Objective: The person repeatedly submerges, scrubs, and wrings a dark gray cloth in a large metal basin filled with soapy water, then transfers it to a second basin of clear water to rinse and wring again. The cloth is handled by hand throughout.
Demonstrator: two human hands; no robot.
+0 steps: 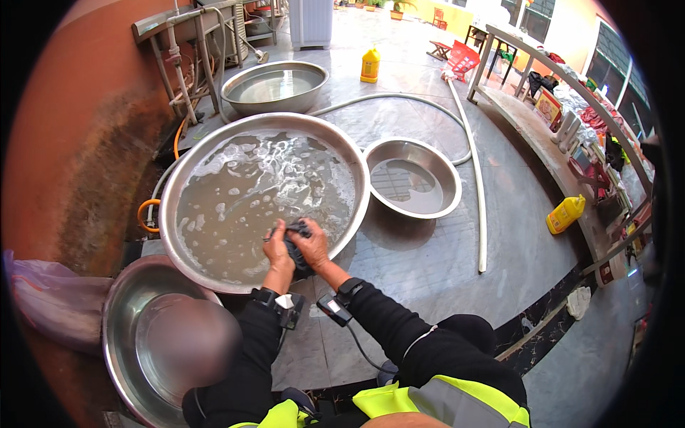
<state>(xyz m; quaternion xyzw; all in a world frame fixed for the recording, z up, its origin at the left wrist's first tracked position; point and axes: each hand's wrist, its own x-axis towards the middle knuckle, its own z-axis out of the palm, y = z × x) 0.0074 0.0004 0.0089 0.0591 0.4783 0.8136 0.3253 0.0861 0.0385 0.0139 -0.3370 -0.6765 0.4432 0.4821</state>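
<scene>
A dark, wet-looking cloth (298,255) is bunched between my two hands above the near rim of a large metal basin (363,199). My left hand (279,250) grips it from the left, thumb upward. From the other side my right hand (310,245) has its fingers curled over the cloth's top. Murky water (225,214) with patches of white suds fills much of the basin. How far the cloth hangs down is partly hidden by my hands and wrists. Devices with cables are strapped at both wrists.
A smaller metal basin (454,184) of water touches the large one's right side; another water-filled basin (235,101) stands behind. At lower left is a metal basin (120,321). A white hose (475,176) crosses the tiles. Yellow jugs (370,65) and a cluttered metal rack (535,120) stand farther off.
</scene>
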